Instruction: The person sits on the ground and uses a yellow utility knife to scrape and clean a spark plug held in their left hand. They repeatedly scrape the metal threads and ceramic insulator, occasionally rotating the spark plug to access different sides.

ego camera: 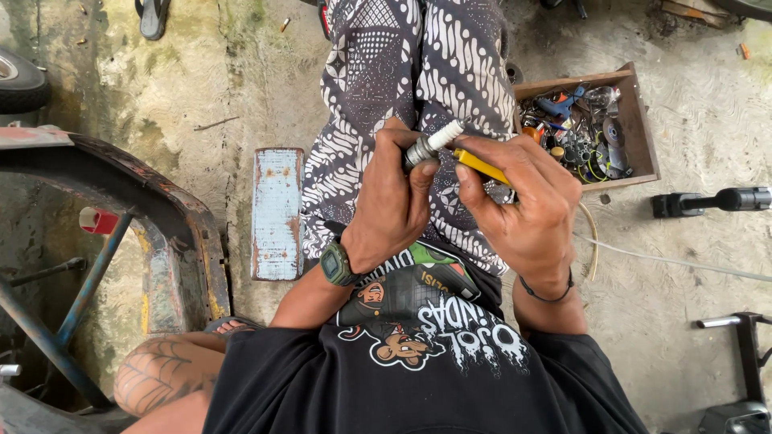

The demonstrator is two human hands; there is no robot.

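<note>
While the left hand (394, 193) grips it, the spark plug (433, 143) slants — white tip up-right

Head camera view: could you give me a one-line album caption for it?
Left hand grips a spark plug while right hand holds a yellow tool against it.

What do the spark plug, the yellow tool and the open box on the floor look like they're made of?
Spark plug, in the left hand: white glazed ceramic tip, it seems, on a dull grey metal body. Yellow tool, in the right hand: smooth bright yellow, probably plastic or painted metal; mostly hidden. Box: bare brown wood, judging by its plank walls.
</note>
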